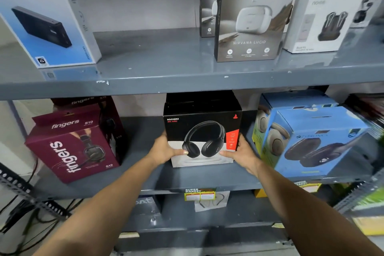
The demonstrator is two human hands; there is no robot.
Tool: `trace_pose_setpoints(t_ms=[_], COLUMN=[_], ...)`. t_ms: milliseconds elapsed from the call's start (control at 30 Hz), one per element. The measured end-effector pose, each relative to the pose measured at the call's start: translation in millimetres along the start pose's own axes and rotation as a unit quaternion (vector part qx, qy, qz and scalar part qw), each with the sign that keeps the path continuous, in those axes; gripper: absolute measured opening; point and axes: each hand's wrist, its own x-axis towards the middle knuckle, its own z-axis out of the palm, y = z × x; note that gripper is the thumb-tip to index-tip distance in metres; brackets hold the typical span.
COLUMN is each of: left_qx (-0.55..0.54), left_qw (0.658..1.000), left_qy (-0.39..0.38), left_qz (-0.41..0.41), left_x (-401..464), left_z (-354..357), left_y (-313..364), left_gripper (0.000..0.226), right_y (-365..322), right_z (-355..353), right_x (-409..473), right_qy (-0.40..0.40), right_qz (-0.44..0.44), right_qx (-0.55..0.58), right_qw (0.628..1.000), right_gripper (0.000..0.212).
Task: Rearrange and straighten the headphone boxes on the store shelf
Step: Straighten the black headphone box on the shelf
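Observation:
A black Rockerz headphone box (202,122) stands upright in the middle of the grey middle shelf (145,174), its front facing me. My left hand (164,149) grips its lower left side and my right hand (242,153) grips its lower right side, thumbs on the front. To the left sits a maroon Fingers S10 headphone box (72,143), turned at an angle, with a second maroon box (108,110) behind it. To the right are two blue Zebronics headphone boxes (315,141), one behind the other, also angled.
The upper shelf (166,77) carries a blue power bank box (45,17) at left, grey Nirvana Lucid earbud boxes (249,12) and a white earbud box (320,23) at right. Below, a lower shelf holds small packages (205,198). Cables (25,220) hang at the lower left.

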Motion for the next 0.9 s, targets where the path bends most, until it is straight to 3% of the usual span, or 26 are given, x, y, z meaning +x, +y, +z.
trace_pose_setpoints(t_ms=[200, 433, 567, 900], left_qx=[0.002, 0.006, 0.009, 0.029], left_qw=[0.999, 0.999, 0.999, 0.998], left_qy=[-0.033, -0.035, -0.04, -0.055], left_qz=[0.002, 0.001, 0.01, -0.008], left_x=[-34, -56, -59, -61], left_z=[3, 5, 6, 2], left_y=[2, 2, 4, 12], left_gripper=[0.073, 0.083, 0.087, 0.083], right_y=[7, 4, 6, -3], right_z=[-5, -7, -15, -13], right_x=[-42, -72, -71, -78], right_qy=[0.007, 0.013, 0.012, -0.021], right_qz=[0.006, 0.002, -0.014, 0.012], right_qx=[-0.001, -0.051, -0.088, -0.077], right_qw=[1.0, 0.999, 0.996, 0.997], right_gripper=[0.097, 0.092, 0.101, 0.098])
